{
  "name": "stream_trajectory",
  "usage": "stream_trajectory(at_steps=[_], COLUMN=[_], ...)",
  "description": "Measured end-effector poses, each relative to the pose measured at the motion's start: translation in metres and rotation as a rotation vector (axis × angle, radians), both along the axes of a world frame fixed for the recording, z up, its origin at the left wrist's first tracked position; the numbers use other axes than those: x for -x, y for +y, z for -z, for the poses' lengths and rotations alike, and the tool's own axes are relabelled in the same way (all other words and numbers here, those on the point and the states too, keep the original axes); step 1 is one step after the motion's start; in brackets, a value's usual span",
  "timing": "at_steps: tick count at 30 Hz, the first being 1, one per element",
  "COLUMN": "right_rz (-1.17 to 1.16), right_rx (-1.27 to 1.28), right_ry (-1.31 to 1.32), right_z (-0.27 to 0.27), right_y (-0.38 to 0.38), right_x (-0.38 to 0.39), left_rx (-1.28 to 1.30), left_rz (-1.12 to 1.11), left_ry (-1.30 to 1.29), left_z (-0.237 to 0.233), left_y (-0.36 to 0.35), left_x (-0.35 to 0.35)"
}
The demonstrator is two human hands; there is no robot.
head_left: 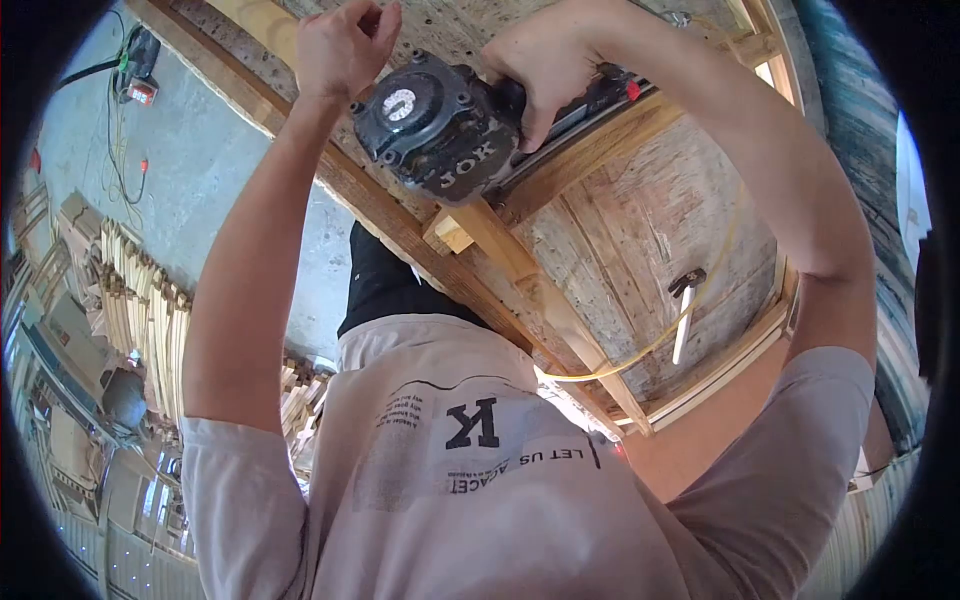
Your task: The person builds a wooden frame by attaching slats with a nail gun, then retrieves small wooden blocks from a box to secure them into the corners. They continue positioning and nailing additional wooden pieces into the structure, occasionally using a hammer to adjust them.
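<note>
My right hand [550, 62] is wrapped round the grip of a black nail gun [440, 130] with a round cap and the letters JOK on its head. The nail gun's head is over a timber frame [500, 245], and its nose is hidden beneath it. To the left of the tool is my left hand [342, 48], its fingers curled closed by a pale wooden bar [265, 25]. What those fingers hold, if anything, is hidden. A hammer [683, 322] with a white handle lies on the worn boards inside the frame.
A thin yellow hose [650, 352] curves across the frame near the hammer. Stacked wooden strips [150, 320] lie on the floor at the left. Farther back on the concrete floor are a dark power tool [140, 58] and a loose cable [118, 170].
</note>
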State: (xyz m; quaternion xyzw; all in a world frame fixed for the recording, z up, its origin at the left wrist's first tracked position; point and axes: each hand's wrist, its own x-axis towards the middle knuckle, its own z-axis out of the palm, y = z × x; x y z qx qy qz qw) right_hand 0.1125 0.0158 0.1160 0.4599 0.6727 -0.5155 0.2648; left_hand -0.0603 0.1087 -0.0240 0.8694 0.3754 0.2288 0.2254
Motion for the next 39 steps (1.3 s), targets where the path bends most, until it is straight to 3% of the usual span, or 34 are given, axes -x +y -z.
stream_trajectory(at_steps=[6,8,13,16,18,20,22,27,29,30,32,34,36,37,39], right_rz=[-0.047,-0.056,-0.047,0.266,0.353,0.269,0.547,0.798,1.083,1.25,1.451,1.713,1.964,2.163,2.257], right_rx=[-0.043,-0.06,-0.098,-0.246,-0.329,-0.597,-0.397,-0.539,-0.219,-0.11,0.028,-0.362,0.409,0.198,0.257], right_ry=[-0.065,-0.094,-0.199,-0.173,-0.3,-0.369,-0.459,-0.723,-0.818,-0.77,-0.705,-0.523,-0.741,-0.436,-0.45], right_z=[-0.008,-0.015,-0.048,-0.088,-0.109,-0.13,-0.172,-0.188,-0.174,-0.17,-0.153,-0.138,-0.133,-0.116,-0.088], right_y=[0.004,0.003,-0.007,-0.044,-0.067,-0.101,-0.115,-0.199,-0.242,-0.272,-0.309,-0.328,-0.32,-0.347,-0.354], right_x=[0.004,0.005,0.001,-0.013,-0.014,-0.018,0.011,0.075,0.101,0.118,0.173,0.227,0.268,0.301,0.348], left_rx=[0.067,-0.06,-0.083,-0.059,-0.024,0.081,0.066,0.067,0.086,0.076,0.403,0.391,0.655,0.732,0.775], left_rz=[-0.016,0.024,0.029,0.056,0.074,0.111,0.168,0.286,0.513,0.558,0.834,1.24,1.175,1.199,1.235], left_ry=[0.0,0.064,0.058,0.096,0.129,0.16,0.23,0.355,0.367,0.368,0.528,0.589,0.747,0.679,0.7], left_z=[-0.001,-0.004,-0.001,-0.004,-0.006,-0.014,-0.015,-0.024,-0.017,-0.02,-0.03,-0.046,-0.024,-0.016,-0.024], left_y=[0.0,-0.001,-0.003,-0.003,-0.004,-0.004,-0.001,-0.001,0.0,-0.002,-0.026,-0.058,-0.093,-0.103,-0.109], left_x=[0.0,-0.001,-0.005,-0.005,-0.005,-0.007,-0.009,-0.006,-0.005,-0.012,-0.024,-0.037,-0.049,-0.048,-0.05])
